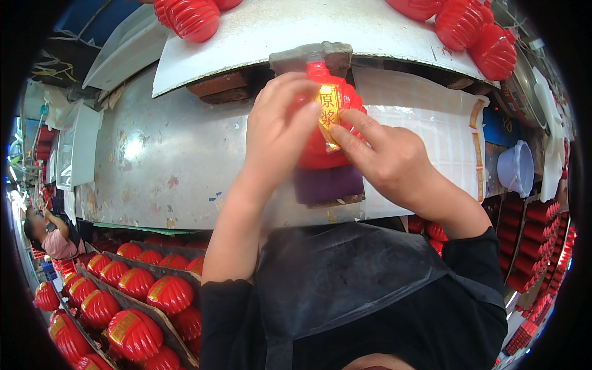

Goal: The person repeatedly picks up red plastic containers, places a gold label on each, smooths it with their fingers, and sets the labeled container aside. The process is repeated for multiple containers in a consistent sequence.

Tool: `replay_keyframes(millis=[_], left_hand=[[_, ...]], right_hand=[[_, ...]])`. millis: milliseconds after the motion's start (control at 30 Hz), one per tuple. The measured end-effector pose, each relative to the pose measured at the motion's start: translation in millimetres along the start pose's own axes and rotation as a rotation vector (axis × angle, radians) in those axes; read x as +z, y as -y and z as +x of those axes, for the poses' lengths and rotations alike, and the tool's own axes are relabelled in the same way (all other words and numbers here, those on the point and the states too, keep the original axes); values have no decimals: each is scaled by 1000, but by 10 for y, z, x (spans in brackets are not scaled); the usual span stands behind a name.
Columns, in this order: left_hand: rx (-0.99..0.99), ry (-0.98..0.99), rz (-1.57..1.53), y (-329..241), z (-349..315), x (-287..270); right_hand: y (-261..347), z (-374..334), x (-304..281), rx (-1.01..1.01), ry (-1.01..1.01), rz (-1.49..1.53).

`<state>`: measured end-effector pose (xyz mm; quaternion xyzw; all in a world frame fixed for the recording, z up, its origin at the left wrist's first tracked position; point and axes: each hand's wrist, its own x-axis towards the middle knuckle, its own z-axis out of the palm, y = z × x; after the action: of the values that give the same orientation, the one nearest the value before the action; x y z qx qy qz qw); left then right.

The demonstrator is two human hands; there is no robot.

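A red ribbed bottle (317, 159) lies on the bench in front of me, its neck resting against a grey block (290, 57). Under its near end is a dark purple pad (330, 187). A shiny gold label (328, 102) with dark print runs lengthwise along the bottle. My right hand (391, 151) pinches the lower part of this label's right edge between thumb and forefinger. Over the bottle's left side is my left hand (277, 117), fingers bent towards the label; motion smears them, so their grip is unclear.
A sheet of label strips (425, 135) lies right of the bottle. Beyond the metal bench (154, 154), a white board (265, 28) carries more red bottles (459, 28). Racks of labelled red bottles (135, 333) stand lower left. A pale bucket (515, 168) is at right; another person (58, 240) works far left.
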<state>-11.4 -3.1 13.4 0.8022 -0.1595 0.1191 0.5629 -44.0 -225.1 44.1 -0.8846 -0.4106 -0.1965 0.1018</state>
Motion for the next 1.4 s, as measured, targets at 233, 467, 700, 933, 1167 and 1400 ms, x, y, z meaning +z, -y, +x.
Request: replay_keyframes(millis=[233, 467, 700, 933, 1167, 1400], left_hand=[[-88, -20, 97, 25, -31, 121], [14, -19, 143, 115, -326, 101], [-24, -65, 192, 101, -437, 246], [49, -70, 231, 135, -431, 224], [-98, -107, -61, 226, -431, 200], [-131, -70, -200, 240, -469, 170]], right_hand=[[123, -102, -115, -188, 40, -36], [-222, 106, 29, 295, -88, 416], [-279, 358, 231, 302, -41, 424], [-336, 352, 198, 331, 45, 463], [-437, 241, 212, 427, 18, 679], [-240, -36, 134, 737, 185, 955]])
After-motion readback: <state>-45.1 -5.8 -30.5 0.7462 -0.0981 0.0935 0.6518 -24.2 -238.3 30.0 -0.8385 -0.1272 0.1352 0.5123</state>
